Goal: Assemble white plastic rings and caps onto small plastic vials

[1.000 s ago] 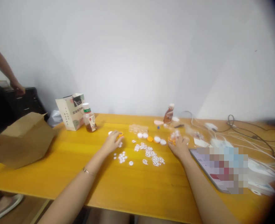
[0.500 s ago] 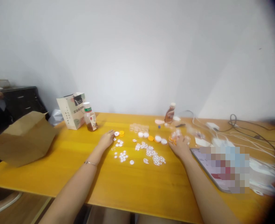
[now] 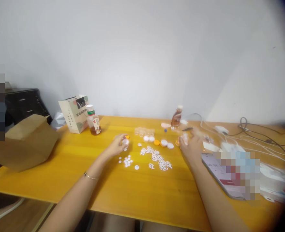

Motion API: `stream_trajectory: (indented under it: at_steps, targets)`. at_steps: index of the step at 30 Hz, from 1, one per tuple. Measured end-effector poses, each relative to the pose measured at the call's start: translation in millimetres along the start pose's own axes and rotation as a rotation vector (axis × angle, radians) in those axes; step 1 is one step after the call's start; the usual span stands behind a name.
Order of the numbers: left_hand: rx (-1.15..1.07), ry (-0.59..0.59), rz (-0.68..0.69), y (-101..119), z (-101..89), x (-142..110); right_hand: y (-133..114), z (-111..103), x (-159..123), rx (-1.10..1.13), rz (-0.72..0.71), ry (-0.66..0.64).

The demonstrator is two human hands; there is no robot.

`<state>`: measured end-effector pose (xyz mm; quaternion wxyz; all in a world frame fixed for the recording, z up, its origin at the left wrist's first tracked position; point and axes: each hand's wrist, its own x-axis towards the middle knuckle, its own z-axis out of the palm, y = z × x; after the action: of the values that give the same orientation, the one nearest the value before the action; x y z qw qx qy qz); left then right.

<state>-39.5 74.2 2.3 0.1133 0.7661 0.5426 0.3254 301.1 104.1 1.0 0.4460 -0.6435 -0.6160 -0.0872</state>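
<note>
My left hand (image 3: 117, 145) is closed around a white round disc (image 3: 125, 142), held a little above the table beside an orange disc (image 3: 127, 137). Small white knob-like pieces (image 3: 128, 161) are scattered just in front of it. On the right, my right hand (image 3: 191, 145) reaches over a clutter of clear plastic pieces (image 3: 185, 138) and an orange piece (image 3: 177, 142). Its fingers are blurred, so what they grip is unclear. Between the hands lie white openwork pieces (image 3: 156, 156), several white discs (image 3: 164, 143), another orange disc (image 3: 156, 142) and a clear moulded tray (image 3: 144, 131).
Two brown-filled bottles, one at left (image 3: 94, 120) and one at right (image 3: 176, 116), stand toward the back. A printed paper bag (image 3: 73, 114) and a brown paper bag (image 3: 28, 141) sit at left. A phone (image 3: 219, 174) and tangled cables (image 3: 258, 135) occupy the right.
My left hand has shifted right and picked up the white disc that lay beside the orange one. My right hand has moved slightly right and up over the clear pieces.
</note>
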Motion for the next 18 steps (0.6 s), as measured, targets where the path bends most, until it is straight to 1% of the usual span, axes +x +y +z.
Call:
stream_trajectory:
  at_steps: [2,4,5,7,11,14,18]
  targets:
    - [-0.17,-0.233,0.077,18,-3.7,-8,-7,-1,-1,0.034,-0.046,0.037]
    - [-0.24,-0.405,0.12,32,-6.6,-14,-11,2,-4,0.077,-0.104,0.028]
    - [-0.25,-0.472,0.139,37,-7.1,-17,-12,5,-5,0.097,-0.132,0.01]
    - [-0.252,-0.561,0.168,42,-5.8,-19,-12,11,-8,0.124,-0.17,-0.026]
    - [-0.267,-0.628,0.191,42,4.4,-21,-10,19,-11,0.13,-0.184,-0.076]
    - [-0.27,-0.621,0.206,40,11.8,-21,-10,21,-11,0.134,-0.178,-0.086]
    - [-0.268,-0.609,0.249,42,14.3,-21,-9,20,-10,0.134,-0.176,-0.084]
